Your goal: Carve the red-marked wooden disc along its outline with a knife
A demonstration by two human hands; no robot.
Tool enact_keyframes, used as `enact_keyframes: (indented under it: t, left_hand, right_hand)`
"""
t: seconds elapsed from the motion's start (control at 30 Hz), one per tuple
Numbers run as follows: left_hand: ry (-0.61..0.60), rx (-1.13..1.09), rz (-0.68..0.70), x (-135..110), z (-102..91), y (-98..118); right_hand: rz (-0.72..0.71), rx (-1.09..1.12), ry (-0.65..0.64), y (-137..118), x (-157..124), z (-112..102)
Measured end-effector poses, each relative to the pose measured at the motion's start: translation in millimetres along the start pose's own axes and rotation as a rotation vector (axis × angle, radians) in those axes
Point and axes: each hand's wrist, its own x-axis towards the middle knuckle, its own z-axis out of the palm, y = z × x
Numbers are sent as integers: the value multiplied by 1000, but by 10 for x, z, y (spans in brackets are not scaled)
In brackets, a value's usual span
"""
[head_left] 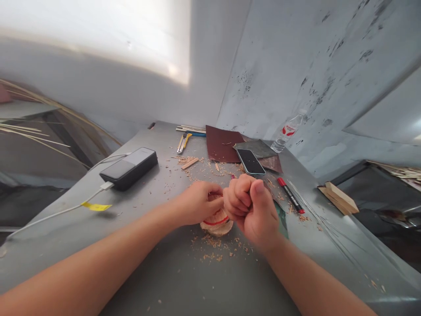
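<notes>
A pale carved wooden piece (216, 229) with a red line drawn across it sits low on the table, partly covered by my hands. My left hand (199, 202) is closed around its upper left side, fingers bent over the wood. Just right of the wood, my right hand (255, 210) is curled into a fist with the thumb up; whatever it grips is hidden. A small dark red tip shows just beyond its knuckles, and I cannot tell whether it belongs to something in the fist. Wood shavings (212, 254) lie in front of and behind the piece.
Behind the hands lie a yellow utility knife (183, 142), a brown-red sheet (222, 144), grey sheets (258, 148) and a phone (250, 161). A cabled power bank (130, 167) is at left. At right are a red-capped marker (291, 196), thin wires (329, 228) and a plastic bottle (287, 132).
</notes>
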Motion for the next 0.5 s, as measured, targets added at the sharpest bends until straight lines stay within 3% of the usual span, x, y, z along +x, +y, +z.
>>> enact_keyframes:
  t: [0.17, 0.3, 0.5]
  left_hand:
    - [-20, 10, 22, 5, -3, -30]
    - [-24, -9, 23, -1, -22, -3]
    - [-31, 7, 26, 1, -45, 25]
  right_hand:
    - [-66, -73, 15, 160, -70, 44]
    - [-44, 19, 33, 57, -22, 97]
    - [-93, -50, 16, -26, -28, 120]
